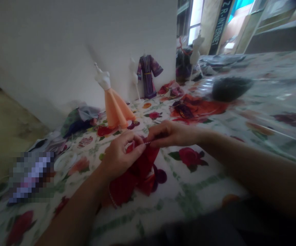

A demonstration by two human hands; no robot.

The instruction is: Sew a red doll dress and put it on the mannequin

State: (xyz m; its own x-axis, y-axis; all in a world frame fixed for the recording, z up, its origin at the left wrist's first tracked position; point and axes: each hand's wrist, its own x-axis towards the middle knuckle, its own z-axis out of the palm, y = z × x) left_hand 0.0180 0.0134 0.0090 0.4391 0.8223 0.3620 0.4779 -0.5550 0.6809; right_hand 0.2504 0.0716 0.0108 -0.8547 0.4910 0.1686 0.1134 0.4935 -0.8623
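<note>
Near the middle of the head view, a small red garment hangs between my hands, its lower part over the flowered tablecloth. My left hand pinches the garment's beaded-looking top edge between thumb and fingers. Close beside it on the right, my right hand grips the same edge, with a short stretch of pale dotted trim showing between the fingertips. Similar trim runs along the garment's lower left edge.
Behind my hands stands a small mannequin in a peach skirt. Farther back are a bare mannequin and a purple robe. Orange-red fabric lies to the right, near a dark bundle. Cloth heaps lie left.
</note>
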